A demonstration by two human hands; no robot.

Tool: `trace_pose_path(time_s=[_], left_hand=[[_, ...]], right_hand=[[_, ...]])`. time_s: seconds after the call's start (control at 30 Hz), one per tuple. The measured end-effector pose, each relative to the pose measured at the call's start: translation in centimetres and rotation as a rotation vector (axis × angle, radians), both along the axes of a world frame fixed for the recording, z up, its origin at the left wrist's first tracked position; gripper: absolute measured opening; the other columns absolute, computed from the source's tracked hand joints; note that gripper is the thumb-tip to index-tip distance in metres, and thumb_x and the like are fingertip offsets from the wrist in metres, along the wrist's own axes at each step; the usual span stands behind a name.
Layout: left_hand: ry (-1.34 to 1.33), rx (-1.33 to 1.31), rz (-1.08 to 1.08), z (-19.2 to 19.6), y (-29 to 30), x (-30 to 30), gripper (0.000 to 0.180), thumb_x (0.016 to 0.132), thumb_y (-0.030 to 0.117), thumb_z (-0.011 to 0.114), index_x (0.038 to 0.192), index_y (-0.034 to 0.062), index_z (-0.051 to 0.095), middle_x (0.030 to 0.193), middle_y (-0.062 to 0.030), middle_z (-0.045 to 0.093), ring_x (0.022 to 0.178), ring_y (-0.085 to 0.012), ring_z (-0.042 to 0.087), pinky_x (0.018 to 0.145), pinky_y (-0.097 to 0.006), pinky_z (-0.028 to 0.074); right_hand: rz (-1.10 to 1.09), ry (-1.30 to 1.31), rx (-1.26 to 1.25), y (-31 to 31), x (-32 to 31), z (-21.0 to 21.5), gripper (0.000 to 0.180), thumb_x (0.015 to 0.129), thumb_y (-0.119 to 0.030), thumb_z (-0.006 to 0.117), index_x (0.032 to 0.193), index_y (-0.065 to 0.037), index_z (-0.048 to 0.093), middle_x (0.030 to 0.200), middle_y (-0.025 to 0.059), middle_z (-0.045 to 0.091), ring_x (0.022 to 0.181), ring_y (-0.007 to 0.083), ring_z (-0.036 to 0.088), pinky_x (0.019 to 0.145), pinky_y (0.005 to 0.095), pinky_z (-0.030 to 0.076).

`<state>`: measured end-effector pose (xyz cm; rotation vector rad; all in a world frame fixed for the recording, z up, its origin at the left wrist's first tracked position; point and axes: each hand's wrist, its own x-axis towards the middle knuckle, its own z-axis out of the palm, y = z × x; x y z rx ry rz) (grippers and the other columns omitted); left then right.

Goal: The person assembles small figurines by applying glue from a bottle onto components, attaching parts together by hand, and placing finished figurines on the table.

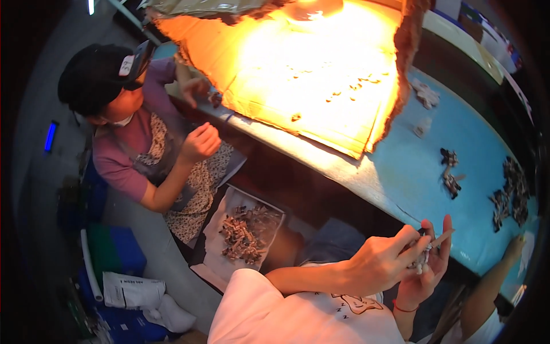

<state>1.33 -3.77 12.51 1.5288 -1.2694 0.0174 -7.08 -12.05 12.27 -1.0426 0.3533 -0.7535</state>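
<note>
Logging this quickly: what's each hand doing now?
Left hand: closed, fingers at the small greyish part.
Right hand: holding that part, some fingers extended.

The blue table (pixel 475 137) bears small dark parts (pixel 519 192) in clusters, a whitish bundle (pixel 425 94) and torn-edged cardboard (pixel 275 110).

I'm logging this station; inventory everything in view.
Cardboard enclosure: one, brown, top centre
Small pieces: several, dark, inside
Worktable: one, blue, right
Part piles: several, dark, on worktable
Lined tray: one, white, lower centre
Tray parts: many, brown, inside
Co-worker: one, purple shirt, left
Someone's arm: one, white sleeve, lower right
Printed package: one, white, lower left
Held item: count unclear, greyish, in hands
Left hand: one, bare, lower right
Right hand: one, red bracelet, beside it
</note>
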Motion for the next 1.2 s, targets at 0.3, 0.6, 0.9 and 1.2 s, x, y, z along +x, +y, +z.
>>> trace_pose_path(time_s=[0.3, 0.6, 0.9, 1.2], left_hand=[[0.028, -0.029, 0.041, -0.3, 0.7, 0.3, 0.053, 0.056, 0.006, 0.069, 0.104, -0.0076, 0.052, 0.089, -0.0111, 0.049, 0.059, -0.0157, 0.055, 0.047, -0.024, 0.047], [-0.011, -0.005, 0.065, 0.0, 0.6, 0.1, 0.052, 0.053, 0.005, 0.071, 0.101, -0.0062, 0.056, 0.089, -0.0098, 0.051, 0.057, -0.0136, 0.054, 0.044, -0.023, 0.046], [0.01, 0.128, 0.06, 0.5, 0.4, 0.3, 0.05, 0.052, 0.002, 0.071, 0.1, -0.0031, 0.057, 0.089, -0.01, 0.051, 0.061, -0.0141, 0.056, 0.046, -0.022, 0.047], [0.071, 0.072, 0.027, -0.4, 0.0, 0.4, 0.051, 0.056, -0.004, 0.071, 0.105, -0.0031, 0.056, 0.095, -0.0116, 0.049, 0.065, -0.0155, 0.06, 0.048, -0.022, 0.05]], right_hand=[[0.003, 0.05, -0.004, 0.8, 0.9, 0.5, 0.078, 0.063, -0.015, 0.05, 0.131, 0.005, 0.018, 0.111, 0.0235, 0.049, 0.087, 0.0201, 0.056, 0.076, 0.0256, 0.046], [0.055, 0.034, 0.064, 0.4, 0.0, 0.2, 0.082, 0.066, -0.018, 0.057, 0.132, 0.006, 0.014, 0.114, 0.0258, 0.045, 0.093, 0.0232, 0.055, 0.081, 0.0292, 0.045], [0.235, -0.159, 0.116, -1.1, 0.0, -0.8, 0.074, 0.067, 0.002, 0.044, 0.133, 0.004, 0.01, 0.121, 0.0264, 0.04, 0.107, 0.0294, 0.048, 0.088, 0.0363, 0.042], [0.278, -0.083, 0.079, -1.7, -0.3, -0.7, 0.071, 0.067, 0.008, 0.039, 0.133, 0.002, 0.013, 0.123, 0.0244, 0.038, 0.111, 0.0291, 0.045, 0.088, 0.0362, 0.043]])
